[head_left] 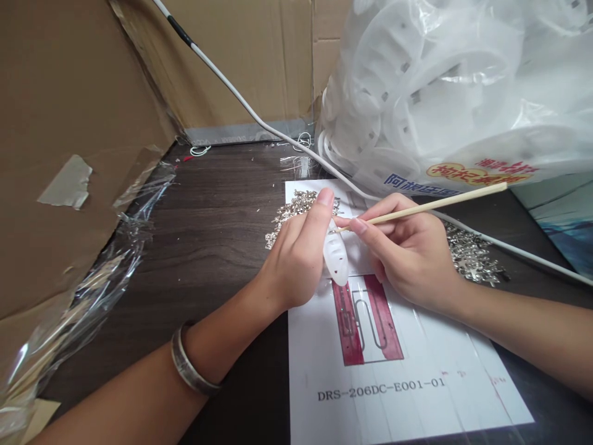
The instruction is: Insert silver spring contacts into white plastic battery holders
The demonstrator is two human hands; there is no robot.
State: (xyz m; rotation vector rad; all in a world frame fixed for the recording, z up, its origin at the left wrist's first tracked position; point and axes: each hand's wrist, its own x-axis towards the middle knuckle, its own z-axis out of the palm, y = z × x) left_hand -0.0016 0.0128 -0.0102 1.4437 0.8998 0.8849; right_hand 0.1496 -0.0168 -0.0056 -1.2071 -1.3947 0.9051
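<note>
My left hand (299, 253) is closed around a small white plastic piece (336, 256) with holes, held upright over a printed sheet (393, 383). My right hand (407, 247) pinches a thin wooden stick (426, 208) like a pen. The stick's tip meets the top of the white piece, near my left thumb. A silver bangle (188, 368) sits on my left wrist. Small silver metal parts lie in a pile (291, 213) behind my left hand and in another pile (472, 256) behind my right hand.
A big clear plastic bag (463, 86) of white plastic rings stands at the back right. A white cable (259, 120) crosses the dark wooden table (213, 228). Cardboard walls (69, 123) with loose clear film (92, 278) close off the left and back.
</note>
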